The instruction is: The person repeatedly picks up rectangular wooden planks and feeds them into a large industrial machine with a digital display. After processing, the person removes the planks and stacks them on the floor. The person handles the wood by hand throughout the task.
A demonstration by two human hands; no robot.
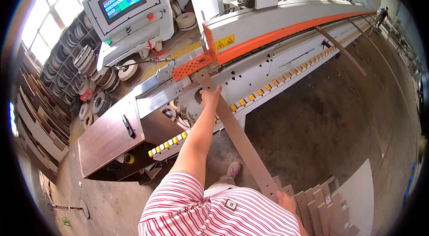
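A long, narrow brown board (pixel 243 142) slants from the machine down toward my right side. My left hand (pixel 211 96) is closed round its far part, just short of the orange perforated guard (pixel 192 69). The board's far end reaches the guard, and small holes show along its face. At the near end, my right hand (pixel 286 201) grips the edge, its thumb on top and its other fingers mostly hidden. Close by that hand stand several similar brown boards (pixel 321 204). The long grey machine (pixel 277 28) with orange trim runs off to the far right.
A row of yellow rollers (pixel 268 87) lines the machine's near side, and another board (pixel 342 50) juts out farther along. At left are a control screen (pixel 123 0), a brown cabinet (pixel 107 142) bearing a utility knife (pixel 128 126), and tape rolls (pixel 102 103). A person (pixel 382 16) stands far right.
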